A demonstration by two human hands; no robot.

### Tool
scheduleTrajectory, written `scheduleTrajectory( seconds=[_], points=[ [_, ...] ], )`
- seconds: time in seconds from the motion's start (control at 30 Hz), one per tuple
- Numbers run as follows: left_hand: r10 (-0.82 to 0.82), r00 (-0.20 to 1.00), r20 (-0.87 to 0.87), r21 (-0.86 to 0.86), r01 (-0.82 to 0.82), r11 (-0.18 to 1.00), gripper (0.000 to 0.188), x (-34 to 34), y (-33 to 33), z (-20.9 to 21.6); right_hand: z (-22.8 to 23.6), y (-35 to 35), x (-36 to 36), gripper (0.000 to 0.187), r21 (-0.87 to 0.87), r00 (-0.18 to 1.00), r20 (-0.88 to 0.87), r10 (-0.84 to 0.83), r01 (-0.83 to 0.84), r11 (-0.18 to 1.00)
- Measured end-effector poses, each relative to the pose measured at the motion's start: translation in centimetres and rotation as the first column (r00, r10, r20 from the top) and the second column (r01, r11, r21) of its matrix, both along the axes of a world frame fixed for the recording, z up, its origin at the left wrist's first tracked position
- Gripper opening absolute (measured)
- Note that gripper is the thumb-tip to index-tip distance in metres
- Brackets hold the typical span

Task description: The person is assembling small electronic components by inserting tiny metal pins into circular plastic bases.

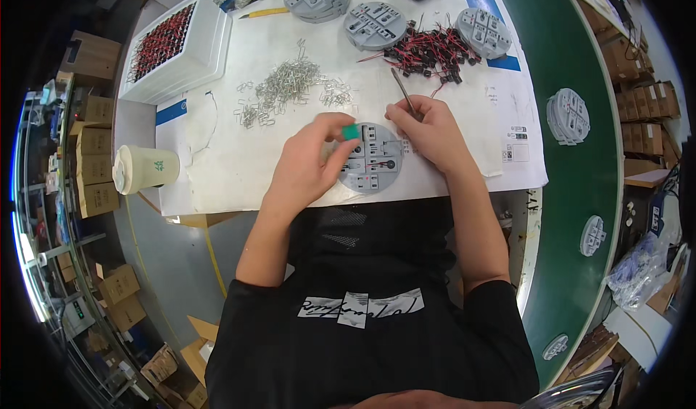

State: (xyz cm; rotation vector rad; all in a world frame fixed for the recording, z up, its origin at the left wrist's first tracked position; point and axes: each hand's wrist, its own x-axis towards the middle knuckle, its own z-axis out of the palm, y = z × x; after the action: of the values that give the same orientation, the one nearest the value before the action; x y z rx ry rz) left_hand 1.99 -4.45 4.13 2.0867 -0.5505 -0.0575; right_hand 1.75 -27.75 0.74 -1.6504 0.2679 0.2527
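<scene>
A round grey plastic disc (371, 182) with slots and small fitted parts lies at the table's near edge, between my hands. A small black part with red wire sits in it. My left hand (308, 159) is over the disc's left side, thumb and index finger curled together; a green cover, like tape, wraps the index fingertip. What they pinch, if anything, is too small to make out. Beside the disc's upper right, my right hand (433, 134) grips a slim dark metal tool (402, 84) pointing away from me; whether it is tweezers or a rod I cannot tell.
Beyond my hands lie a heap of metal clips (290, 83) and a pile of black parts with red wires (435, 50). More grey discs (375, 25) surround it. At left stand a white box (214, 47) and a lidded cup (148, 170). Discs (568, 117) rest on a green surface at right.
</scene>
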Motion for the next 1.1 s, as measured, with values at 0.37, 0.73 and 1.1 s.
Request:
scheduleTrajectory(
  seconds=[0.37,0.73,1.1],
  points=[
    [-0.245,0.967,0.071,0.305,0.212,0.929,0.025,2.3,-2.5,1.3,-1.8,-0.4,0.0,0.039,-0.081,0.985,0.168,-0.028,0.042,0.996],
    [-0.419,0.880,0.222,0.644,0.190,0.741,0.064,1.0,-4.9,4.9,-0.7,-0.9,-1.1,0.035,0.426,0.984,0.118,-0.130,0.068,0.902],
    [-0.104,0.949,0.299,0.185,0.049,0.981,0.092,-2.6,-0.3,-0.8,2.4,-2.9,-4.0,0.034,0.318,0.982,0.147,-0.122,0.069,0.945]
  ],
)
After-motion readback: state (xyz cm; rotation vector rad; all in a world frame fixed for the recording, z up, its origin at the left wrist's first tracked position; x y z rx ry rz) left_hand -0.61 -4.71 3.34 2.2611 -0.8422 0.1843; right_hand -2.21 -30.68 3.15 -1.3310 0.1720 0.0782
